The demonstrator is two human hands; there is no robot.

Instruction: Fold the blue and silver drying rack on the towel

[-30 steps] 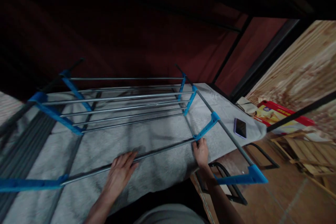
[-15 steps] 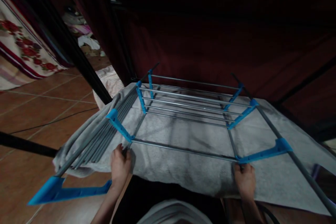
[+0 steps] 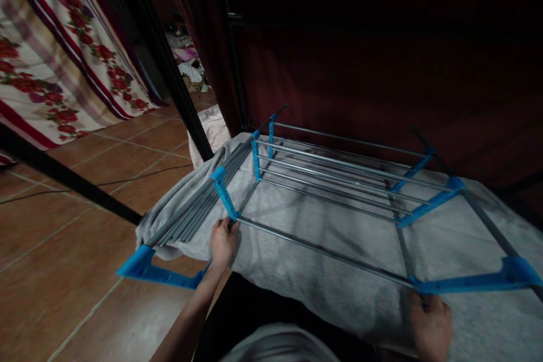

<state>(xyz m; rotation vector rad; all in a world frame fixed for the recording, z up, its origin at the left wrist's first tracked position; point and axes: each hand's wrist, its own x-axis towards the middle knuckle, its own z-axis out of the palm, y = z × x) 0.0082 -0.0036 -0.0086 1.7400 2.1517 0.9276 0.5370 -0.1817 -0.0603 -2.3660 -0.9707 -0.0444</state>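
Note:
A half-built rack of grey metal rods and blue plastic brackets lies on a grey blanket [image 3: 297,271]. My left hand [image 3: 223,242] is closed round the left lower rod, just below a blue bracket [image 3: 224,195]. At the right lower rod, my right hand [image 3: 431,325] is closed just under another blue bracket [image 3: 470,283]. A front crossbar [image 3: 322,246] spans between the two brackets. Several crossbars [image 3: 331,161] join the brackets farther back. At the lower left, one more blue bracket [image 3: 165,276] sits on the rod ends, with no crossbar on it.
Several loose grey rods [image 3: 193,218] lie together on the blanket at the left. Dark metal posts [image 3: 180,79] and a dark red curtain [image 3: 339,79] stand beyond. A floral cloth [image 3: 72,62] hangs at far left. A thin cable [image 3: 127,181] crosses the tiled floor.
My view has turned left, so the rack and both hands appear farther right. Both hands keep their places on the rods.

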